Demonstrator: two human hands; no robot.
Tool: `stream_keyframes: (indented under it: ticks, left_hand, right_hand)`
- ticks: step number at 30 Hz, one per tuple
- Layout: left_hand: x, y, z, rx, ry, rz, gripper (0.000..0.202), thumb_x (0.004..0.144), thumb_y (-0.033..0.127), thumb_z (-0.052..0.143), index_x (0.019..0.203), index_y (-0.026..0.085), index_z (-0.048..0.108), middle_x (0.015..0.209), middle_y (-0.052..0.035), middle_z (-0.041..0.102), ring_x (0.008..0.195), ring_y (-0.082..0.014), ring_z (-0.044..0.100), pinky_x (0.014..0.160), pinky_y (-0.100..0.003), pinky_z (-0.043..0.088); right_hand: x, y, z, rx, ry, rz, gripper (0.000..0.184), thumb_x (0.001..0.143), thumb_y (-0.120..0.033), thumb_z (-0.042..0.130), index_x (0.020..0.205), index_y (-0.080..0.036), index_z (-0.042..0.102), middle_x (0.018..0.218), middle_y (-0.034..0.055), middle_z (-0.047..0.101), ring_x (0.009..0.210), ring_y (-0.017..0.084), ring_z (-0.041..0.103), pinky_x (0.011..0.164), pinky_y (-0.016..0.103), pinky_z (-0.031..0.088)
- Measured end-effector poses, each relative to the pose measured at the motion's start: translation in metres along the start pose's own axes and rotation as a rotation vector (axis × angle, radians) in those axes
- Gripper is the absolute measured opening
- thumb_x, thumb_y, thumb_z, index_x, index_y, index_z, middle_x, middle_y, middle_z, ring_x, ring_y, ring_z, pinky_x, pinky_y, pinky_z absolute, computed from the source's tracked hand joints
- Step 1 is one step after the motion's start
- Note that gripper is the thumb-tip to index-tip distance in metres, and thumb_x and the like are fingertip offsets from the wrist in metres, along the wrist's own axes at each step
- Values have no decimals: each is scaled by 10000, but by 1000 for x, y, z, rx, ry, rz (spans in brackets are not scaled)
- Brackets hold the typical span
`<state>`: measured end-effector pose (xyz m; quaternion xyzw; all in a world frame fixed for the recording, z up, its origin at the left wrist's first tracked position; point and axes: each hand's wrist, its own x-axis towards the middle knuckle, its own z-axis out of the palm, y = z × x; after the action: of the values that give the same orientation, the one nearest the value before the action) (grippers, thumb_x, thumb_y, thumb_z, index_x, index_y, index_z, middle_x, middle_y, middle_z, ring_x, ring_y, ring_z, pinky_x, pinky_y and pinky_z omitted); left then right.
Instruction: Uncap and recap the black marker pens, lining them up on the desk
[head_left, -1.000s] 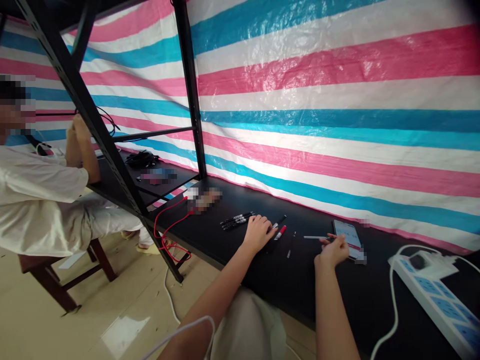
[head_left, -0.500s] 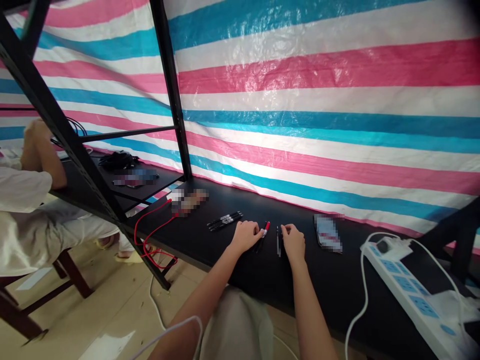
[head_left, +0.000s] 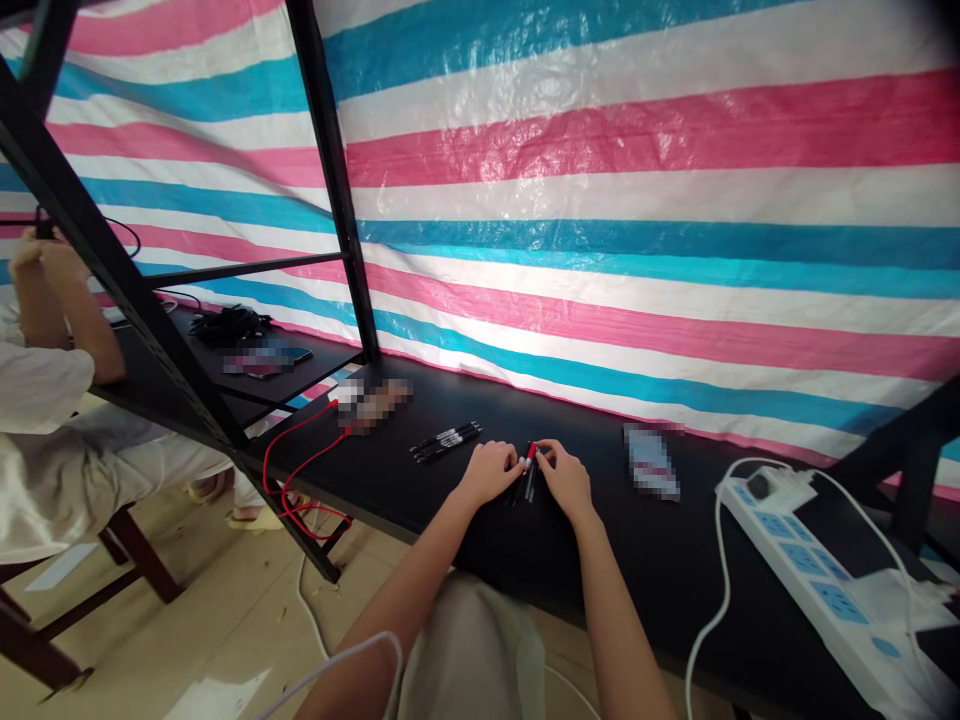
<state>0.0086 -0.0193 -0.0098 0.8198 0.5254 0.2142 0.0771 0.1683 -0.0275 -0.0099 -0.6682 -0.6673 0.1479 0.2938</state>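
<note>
A small bunch of pens, one with a red part at its top end, lies on the black table between my hands. My left hand rests on the table, its fingers closed against the bunch's left side. From the right, my right hand pinches the same bunch near its upper end. The bunch's lower parts are dark against the table, so single pens are hard to make out. To the left of my left hand lies a separate row of several black pens with pale labels, side by side.
A blurred-out phone-like item lies right of my hands. Beyond it are a white power strip and its cables. Red cables hang over the front edge at left. A co-worker sits behind the black frame post.
My right hand has moved left, bringing its pens against those at my left hand. My left hand stays almost in place. The co-worker's hands now hold up something dark.
</note>
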Motion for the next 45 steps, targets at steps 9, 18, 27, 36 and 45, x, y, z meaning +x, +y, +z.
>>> stream_keyframes:
  ticks: [9, 18, 27, 36, 45]
  left_hand:
    - [0, -3, 7, 21, 38, 79, 254, 839, 396, 399, 743, 188, 509, 781, -2, 553, 788, -145, 492, 684, -269, 311]
    - [1, -1, 9, 68, 42, 83, 262, 867, 374, 353, 760, 182, 496, 794, -15, 557, 791, -151, 500, 693, -280, 306]
    - [2, -1, 10, 70, 34, 86, 275, 872, 384, 346, 779, 178, 503, 795, -15, 557, 791, -149, 502, 689, -278, 308]
    - [2, -1, 9, 51, 42, 85, 260, 868, 376, 361, 770, 181, 502, 791, -10, 563, 782, -147, 505, 680, -275, 312]
    - [1, 0, 4, 22, 38, 40, 220, 864, 351, 374, 784, 192, 504, 802, -2, 567, 785, -142, 508, 708, -276, 320]
  right_hand:
    - [0, -1, 1, -32, -28, -6, 249, 810, -321, 418, 1022, -300, 546, 840, -25, 631, 770, 166, 566, 619, 246, 324]
    - [1, -2, 2, -44, -37, 39, 271, 835, -284, 364, 1040, -311, 541, 861, -31, 631, 766, 153, 568, 620, 242, 325]
    - [4, 1, 3, 18, -16, 88, 315, 841, -256, 325, 1091, -294, 512, 796, -31, 638, 764, 151, 569, 627, 243, 322]
    - [3, -1, 2, -12, -21, 90, 300, 826, -267, 371, 1083, -306, 520, 799, -33, 637, 774, 158, 571, 613, 241, 321]
    - [4, 0, 4, -12, -26, 80, 285, 827, -281, 382, 1070, -312, 526, 803, -34, 633, 761, 149, 569, 597, 231, 311]
